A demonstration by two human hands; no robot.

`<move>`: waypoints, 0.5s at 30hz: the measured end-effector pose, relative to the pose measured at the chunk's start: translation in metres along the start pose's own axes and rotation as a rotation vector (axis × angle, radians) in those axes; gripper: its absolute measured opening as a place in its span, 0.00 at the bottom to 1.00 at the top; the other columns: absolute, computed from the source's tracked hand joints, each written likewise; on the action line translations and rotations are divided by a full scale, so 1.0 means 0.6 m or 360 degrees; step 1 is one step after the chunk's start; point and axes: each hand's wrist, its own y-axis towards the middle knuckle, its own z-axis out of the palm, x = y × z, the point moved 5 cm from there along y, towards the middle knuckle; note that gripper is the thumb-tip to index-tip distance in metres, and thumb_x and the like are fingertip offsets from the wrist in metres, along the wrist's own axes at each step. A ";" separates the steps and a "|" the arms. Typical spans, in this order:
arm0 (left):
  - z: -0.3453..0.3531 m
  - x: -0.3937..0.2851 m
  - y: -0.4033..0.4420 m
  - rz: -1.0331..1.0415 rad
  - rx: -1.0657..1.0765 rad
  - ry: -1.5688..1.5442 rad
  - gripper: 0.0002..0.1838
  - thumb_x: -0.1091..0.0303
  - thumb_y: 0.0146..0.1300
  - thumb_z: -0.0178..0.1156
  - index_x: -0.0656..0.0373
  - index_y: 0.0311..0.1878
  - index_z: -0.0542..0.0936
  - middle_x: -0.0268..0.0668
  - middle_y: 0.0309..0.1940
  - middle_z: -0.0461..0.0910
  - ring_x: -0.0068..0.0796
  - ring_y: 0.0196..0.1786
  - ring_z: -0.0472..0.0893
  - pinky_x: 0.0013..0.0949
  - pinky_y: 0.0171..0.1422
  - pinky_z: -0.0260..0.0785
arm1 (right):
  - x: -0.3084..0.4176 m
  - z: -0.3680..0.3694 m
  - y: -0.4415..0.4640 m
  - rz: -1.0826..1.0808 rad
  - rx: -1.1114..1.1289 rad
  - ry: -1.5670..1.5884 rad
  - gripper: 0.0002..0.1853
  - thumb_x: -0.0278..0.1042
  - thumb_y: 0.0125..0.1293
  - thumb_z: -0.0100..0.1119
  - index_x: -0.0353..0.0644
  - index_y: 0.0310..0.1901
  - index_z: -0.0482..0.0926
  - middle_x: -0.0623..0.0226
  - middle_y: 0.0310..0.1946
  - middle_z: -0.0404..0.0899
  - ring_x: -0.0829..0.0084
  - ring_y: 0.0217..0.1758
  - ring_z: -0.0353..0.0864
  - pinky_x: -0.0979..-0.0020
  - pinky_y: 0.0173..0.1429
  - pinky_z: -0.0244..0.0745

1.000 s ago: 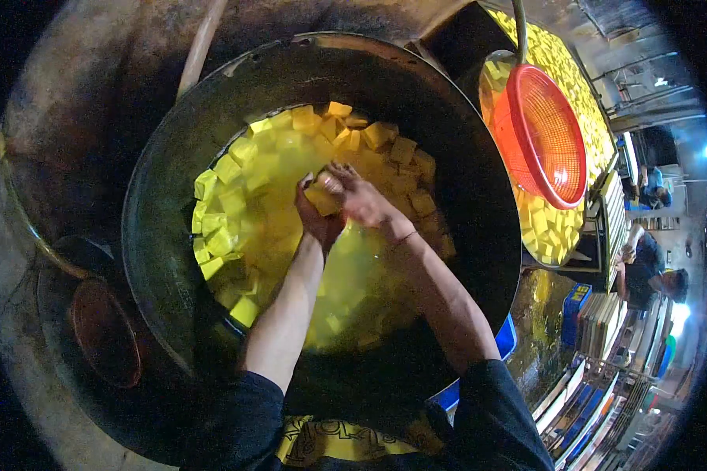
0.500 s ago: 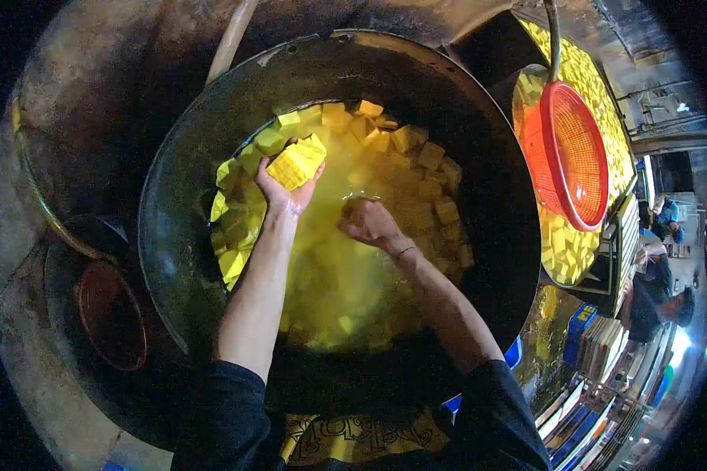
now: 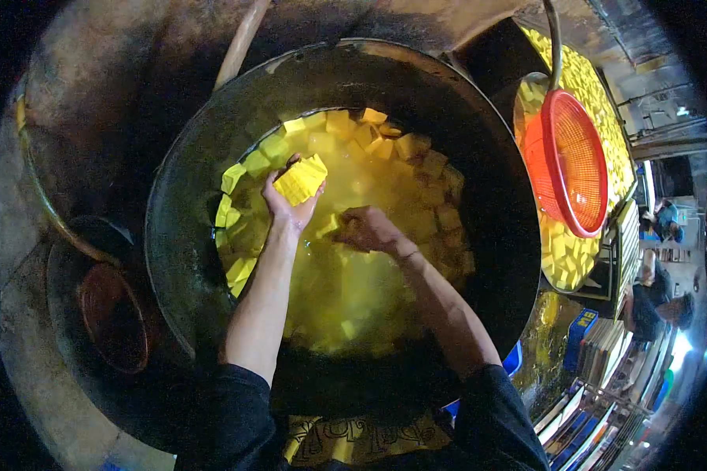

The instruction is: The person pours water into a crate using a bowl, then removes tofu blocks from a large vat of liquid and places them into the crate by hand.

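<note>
I have the left hand (image 3: 286, 210) wrapped around some yellow blocks (image 3: 300, 182), held above the cloudy liquid (image 3: 361, 282) in the wide dark pan (image 3: 184, 196). My right hand (image 3: 373, 229) is curled beside another yellow piece (image 3: 329, 226) (from here I cannot tell whether it grips it). A red basket (image 3: 556, 165) shows at the right, beyond the pan.

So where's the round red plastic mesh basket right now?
In the head view, the round red plastic mesh basket is at upper right, just outside the right rim of the large dark metal wok, with yellow blocks visible below it.
</note>
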 end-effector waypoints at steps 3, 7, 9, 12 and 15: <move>0.011 0.023 -0.012 -0.0090 -0.0041 0.0015 0.21 0.54 0.60 0.43 0.54 0.47 0.79 0.41 0.45 0.79 0.41 0.46 0.77 0.46 0.50 0.70 | 0.023 -0.069 -0.028 -0.0298 -0.0121 0.0562 0.19 0.44 0.52 0.69 0.35 0.36 0.79 0.58 0.31 0.82 0.68 0.37 0.83 0.65 0.40 0.78; 0.003 0.083 0.011 -0.0170 0.0122 -0.0111 0.20 0.58 0.57 0.48 0.58 0.47 0.78 0.41 0.43 0.78 0.43 0.45 0.78 0.44 0.50 0.72 | 0.071 -0.107 -0.054 -0.0377 -0.0134 0.1529 0.20 0.35 0.56 0.63 0.24 0.42 0.73 0.57 0.37 0.81 0.68 0.38 0.82 0.67 0.43 0.76; 0.000 0.103 0.017 -0.0097 0.0210 0.0023 0.22 0.57 0.58 0.47 0.62 0.49 0.76 0.43 0.44 0.78 0.43 0.47 0.77 0.42 0.53 0.71 | 0.063 -0.111 -0.052 -0.0338 -0.0173 0.1183 0.20 0.34 0.56 0.62 0.25 0.43 0.73 0.58 0.39 0.81 0.67 0.39 0.81 0.67 0.45 0.75; 0.078 0.116 -0.045 -0.0106 0.0288 -0.0084 0.21 0.59 0.58 0.49 0.64 0.48 0.76 0.42 0.40 0.79 0.40 0.45 0.78 0.41 0.53 0.72 | 0.068 -0.125 -0.052 -0.0446 -0.0448 0.0238 0.23 0.41 0.57 0.64 0.29 0.47 0.73 0.59 0.38 0.80 0.76 0.42 0.77 0.73 0.48 0.73; 0.077 0.135 -0.045 -0.0073 0.0241 -0.0135 0.20 0.57 0.59 0.49 0.63 0.47 0.76 0.41 0.37 0.79 0.37 0.44 0.78 0.39 0.52 0.72 | 0.097 -0.133 -0.075 -0.0206 -0.0523 0.1001 0.29 0.41 0.54 0.66 0.30 0.52 0.69 0.54 0.45 0.75 0.69 0.47 0.75 0.69 0.51 0.70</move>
